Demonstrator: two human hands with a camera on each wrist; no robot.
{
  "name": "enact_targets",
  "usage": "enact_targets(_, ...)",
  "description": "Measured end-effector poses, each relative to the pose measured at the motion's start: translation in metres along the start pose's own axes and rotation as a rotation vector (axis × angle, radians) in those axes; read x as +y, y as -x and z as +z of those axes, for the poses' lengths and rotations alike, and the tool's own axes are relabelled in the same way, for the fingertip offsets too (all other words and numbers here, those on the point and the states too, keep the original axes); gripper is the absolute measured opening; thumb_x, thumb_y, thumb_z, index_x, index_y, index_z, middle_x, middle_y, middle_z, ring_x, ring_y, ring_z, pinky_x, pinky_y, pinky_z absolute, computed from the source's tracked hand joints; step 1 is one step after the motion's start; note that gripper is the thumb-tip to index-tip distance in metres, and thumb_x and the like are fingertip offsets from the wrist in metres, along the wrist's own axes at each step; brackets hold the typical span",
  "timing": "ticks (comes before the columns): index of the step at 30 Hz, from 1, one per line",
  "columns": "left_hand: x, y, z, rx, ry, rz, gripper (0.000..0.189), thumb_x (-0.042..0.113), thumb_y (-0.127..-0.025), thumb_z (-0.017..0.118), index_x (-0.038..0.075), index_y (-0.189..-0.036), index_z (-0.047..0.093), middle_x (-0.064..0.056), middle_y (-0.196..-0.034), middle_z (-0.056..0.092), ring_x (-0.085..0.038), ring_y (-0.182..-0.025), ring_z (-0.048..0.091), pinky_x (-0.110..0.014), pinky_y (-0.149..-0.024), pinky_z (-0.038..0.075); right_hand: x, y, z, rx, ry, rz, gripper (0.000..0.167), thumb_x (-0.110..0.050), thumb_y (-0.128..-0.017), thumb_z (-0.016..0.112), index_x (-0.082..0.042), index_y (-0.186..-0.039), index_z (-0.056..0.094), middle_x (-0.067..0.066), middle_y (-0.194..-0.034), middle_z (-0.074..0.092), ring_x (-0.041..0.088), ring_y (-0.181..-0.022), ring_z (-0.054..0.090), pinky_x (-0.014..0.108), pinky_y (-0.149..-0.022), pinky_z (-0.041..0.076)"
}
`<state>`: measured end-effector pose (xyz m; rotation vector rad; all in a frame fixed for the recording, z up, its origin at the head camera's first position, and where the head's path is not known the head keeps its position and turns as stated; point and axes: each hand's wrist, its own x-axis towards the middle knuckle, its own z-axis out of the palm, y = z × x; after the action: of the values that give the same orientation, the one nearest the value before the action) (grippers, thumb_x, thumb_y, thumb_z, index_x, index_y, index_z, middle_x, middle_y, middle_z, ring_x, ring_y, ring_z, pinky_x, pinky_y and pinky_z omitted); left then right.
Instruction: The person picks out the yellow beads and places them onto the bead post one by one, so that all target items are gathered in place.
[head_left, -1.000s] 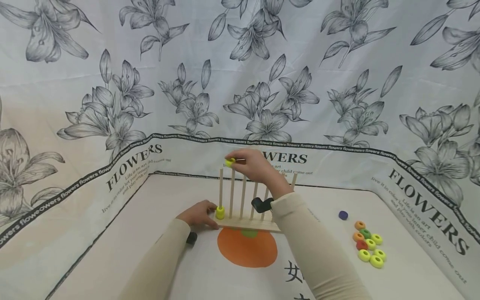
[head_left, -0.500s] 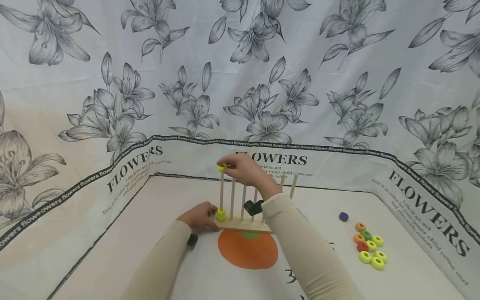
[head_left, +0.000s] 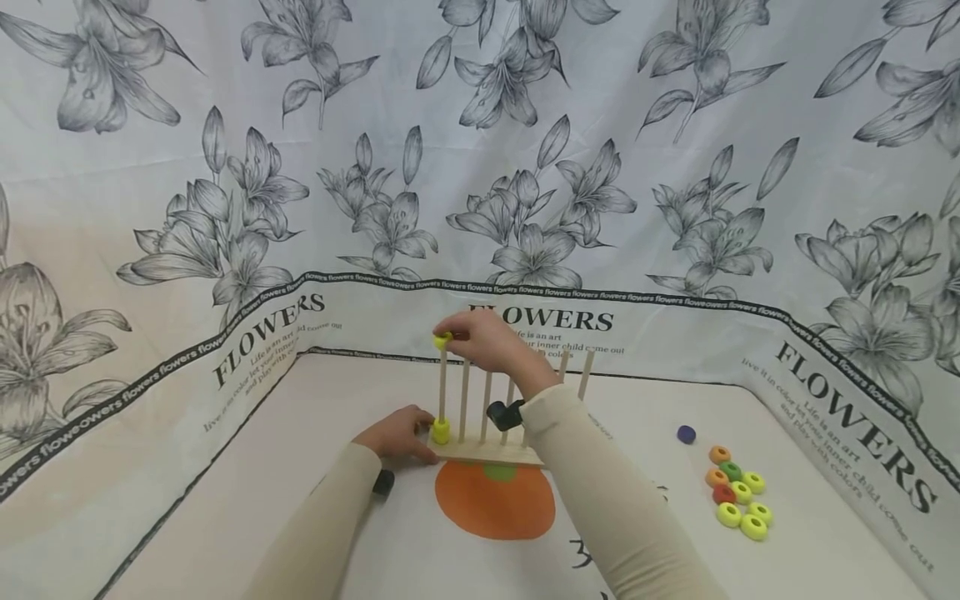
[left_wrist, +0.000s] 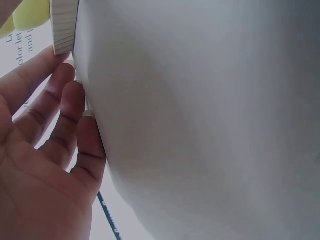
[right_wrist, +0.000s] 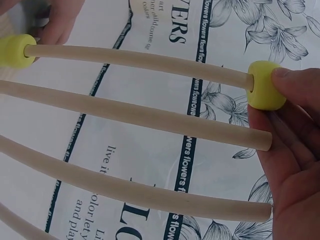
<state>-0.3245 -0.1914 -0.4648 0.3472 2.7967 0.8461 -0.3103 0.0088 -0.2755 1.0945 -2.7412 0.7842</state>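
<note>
A wooden peg stand [head_left: 487, 451] with a row of upright pegs sits on the table. My left hand [head_left: 397, 433] holds the left end of its base, thumb in front and fingers behind; in the left wrist view the fingertips [left_wrist: 65, 70] touch the end of the wood. Yellow rings [head_left: 440, 432] are stacked at the foot of the leftmost peg. At that peg's top, my right hand [head_left: 487, 337] pinches another yellow ring [right_wrist: 266, 86] between thumb and fingers. The right wrist view shows the peg's tip inside this ring. My right hand and forearm hide some pegs.
Right of the stand lie several loose yellow rings [head_left: 753, 527], two orange rings [head_left: 720, 454], a green ring [head_left: 731, 471] and a red ring [head_left: 723, 494]. A purple ring [head_left: 686, 434] lies apart from them. Flower-printed cloth [head_left: 540, 200] rises behind the table.
My right hand has moved left from above the second peg to the leftmost peg and lowered slightly, setting the yellow ring over its tip. My left hand has stayed on the base.
</note>
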Motion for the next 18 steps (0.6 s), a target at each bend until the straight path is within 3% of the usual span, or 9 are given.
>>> enact_targets(11, 0.0023, -0.0027, 0.0009, -0.008, 0.012, -0.018, 0.077, 0.042, -0.066, 0.086, 0.014, -0.132, 0.059, -0.005, -0.127, 0.056, -0.023, -0.114, 0.052, -0.048, -0.103, 0.045, 0.0001, 0.0029, -0.0018, -0.003, -0.027, 0.017, 0.029, -0.017, -0.096, 0.060, -0.015, -0.124, 0.066, 0.003, -0.124, 0.066, 0.017, -0.111, 0.063, 0.033, -0.092, 0.055)
enact_targets(18, 0.0038, -0.0017, 0.0016, -0.005, 0.019, -0.028, 0.075, 0.041, -0.065, 0.087, 0.013, -0.130, 0.060, -0.005, -0.129, 0.056, -0.022, -0.113, 0.052, -0.048, -0.104, 0.044, -0.0002, 0.0066, -0.0025, -0.003, 0.022, -0.003, 0.029, -0.018, -0.096, 0.060, -0.017, -0.124, 0.066, 0.002, -0.128, 0.064, 0.020, -0.117, 0.061, 0.034, -0.097, 0.052)
